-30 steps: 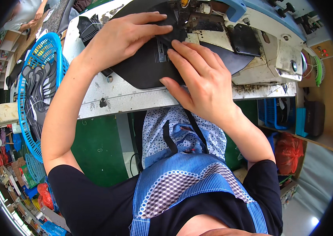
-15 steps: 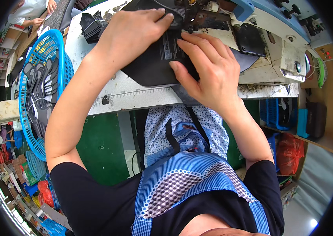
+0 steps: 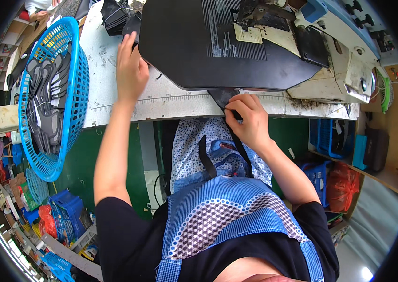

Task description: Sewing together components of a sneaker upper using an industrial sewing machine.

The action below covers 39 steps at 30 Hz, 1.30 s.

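My left hand (image 3: 131, 75) is on the left of the table, its fingers stretched out and their tips at the lower edge of a small dark piece (image 3: 133, 27). That piece lies beside a tied bundle of black pieces (image 3: 114, 18). Near the table's front edge my right hand (image 3: 250, 120) is closed, thumb and fingers pinching a small black piece of material (image 3: 221, 97). The piece's upper end reaches the edge of a large flat black plate (image 3: 175, 51). Above the plate's slotted, scratched part is the sewing machine's head (image 3: 260, 14).
A blue plastic basket (image 3: 79, 89) with a tied stack of grey-black pieces (image 3: 46, 103) stands at the left. The white table (image 3: 107, 98) carries a ruler scale along its front. Blue crates (image 3: 333, 136) and a red bag (image 3: 343, 185) are below right. Another person's hand (image 3: 39, 15) shows far left.
Both hands have left the machine's plate, uncovering it. The left has moved left to the bundle; the right has come down to the front edge and closed on the small black piece.
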Each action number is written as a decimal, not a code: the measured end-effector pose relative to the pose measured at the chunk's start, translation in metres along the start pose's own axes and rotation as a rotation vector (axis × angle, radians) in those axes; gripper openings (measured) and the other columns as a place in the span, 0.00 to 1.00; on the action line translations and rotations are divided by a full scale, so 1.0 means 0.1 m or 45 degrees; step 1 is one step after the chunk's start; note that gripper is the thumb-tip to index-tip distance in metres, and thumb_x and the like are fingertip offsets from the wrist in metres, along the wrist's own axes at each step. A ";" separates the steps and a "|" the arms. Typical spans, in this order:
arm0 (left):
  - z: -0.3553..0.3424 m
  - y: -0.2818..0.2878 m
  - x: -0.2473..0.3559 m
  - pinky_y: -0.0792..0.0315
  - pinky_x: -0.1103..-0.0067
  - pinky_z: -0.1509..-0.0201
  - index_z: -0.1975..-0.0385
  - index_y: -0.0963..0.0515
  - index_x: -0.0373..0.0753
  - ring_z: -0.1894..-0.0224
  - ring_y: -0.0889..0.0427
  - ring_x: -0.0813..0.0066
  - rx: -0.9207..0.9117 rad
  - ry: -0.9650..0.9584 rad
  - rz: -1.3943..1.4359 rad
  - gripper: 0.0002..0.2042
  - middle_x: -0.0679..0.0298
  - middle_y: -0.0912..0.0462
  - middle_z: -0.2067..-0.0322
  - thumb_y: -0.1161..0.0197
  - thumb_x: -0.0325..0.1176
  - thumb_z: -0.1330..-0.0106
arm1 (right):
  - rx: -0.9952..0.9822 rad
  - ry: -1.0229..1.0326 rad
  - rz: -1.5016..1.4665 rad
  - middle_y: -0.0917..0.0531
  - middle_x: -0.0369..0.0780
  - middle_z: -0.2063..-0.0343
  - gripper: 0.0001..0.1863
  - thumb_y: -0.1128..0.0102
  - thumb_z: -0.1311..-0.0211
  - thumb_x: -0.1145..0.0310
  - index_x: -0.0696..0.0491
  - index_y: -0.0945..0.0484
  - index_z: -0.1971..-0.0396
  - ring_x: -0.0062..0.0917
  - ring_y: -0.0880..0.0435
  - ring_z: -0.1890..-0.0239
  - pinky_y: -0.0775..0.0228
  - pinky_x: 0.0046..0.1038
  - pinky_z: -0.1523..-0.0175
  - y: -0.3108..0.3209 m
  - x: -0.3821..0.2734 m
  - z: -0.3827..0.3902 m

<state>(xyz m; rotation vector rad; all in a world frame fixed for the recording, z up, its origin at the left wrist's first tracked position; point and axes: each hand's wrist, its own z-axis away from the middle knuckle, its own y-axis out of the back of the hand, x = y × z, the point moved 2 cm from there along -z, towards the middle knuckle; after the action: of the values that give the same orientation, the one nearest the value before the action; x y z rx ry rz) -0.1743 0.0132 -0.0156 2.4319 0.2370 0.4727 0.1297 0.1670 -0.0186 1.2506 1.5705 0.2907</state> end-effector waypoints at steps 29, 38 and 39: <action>-0.71 0.60 1.77 0.25 0.62 0.36 0.41 0.17 0.37 0.39 0.18 0.52 -0.383 -0.284 0.245 0.25 0.57 0.15 0.42 0.31 0.20 0.42 | 0.281 0.411 0.062 0.11 0.39 0.59 0.18 0.32 0.51 0.83 0.55 0.11 0.58 0.37 0.15 0.57 0.20 0.36 0.51 1.12 -0.63 -0.88; -0.89 0.43 1.72 0.24 0.61 0.35 0.45 0.20 0.36 0.41 0.19 0.49 -0.416 -0.334 0.290 0.23 0.55 0.15 0.40 0.36 0.15 0.43 | 0.308 0.444 0.115 0.11 0.39 0.59 0.18 0.31 0.51 0.82 0.54 0.11 0.57 0.38 0.15 0.56 0.19 0.38 0.49 1.09 -0.56 -0.94; -0.91 0.43 1.72 0.24 0.61 0.35 0.45 0.21 0.35 0.40 0.20 0.50 -0.435 -0.350 0.285 0.23 0.55 0.15 0.40 0.36 0.15 0.43 | 0.309 0.440 0.117 0.11 0.39 0.59 0.18 0.31 0.51 0.82 0.54 0.11 0.57 0.38 0.15 0.56 0.19 0.38 0.49 1.10 -0.55 -0.93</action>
<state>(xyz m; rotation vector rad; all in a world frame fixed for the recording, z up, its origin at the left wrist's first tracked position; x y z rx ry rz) -0.0498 0.0793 0.1248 2.1612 -0.2197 0.2443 0.1084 0.2053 0.1292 1.5238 1.8879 0.4006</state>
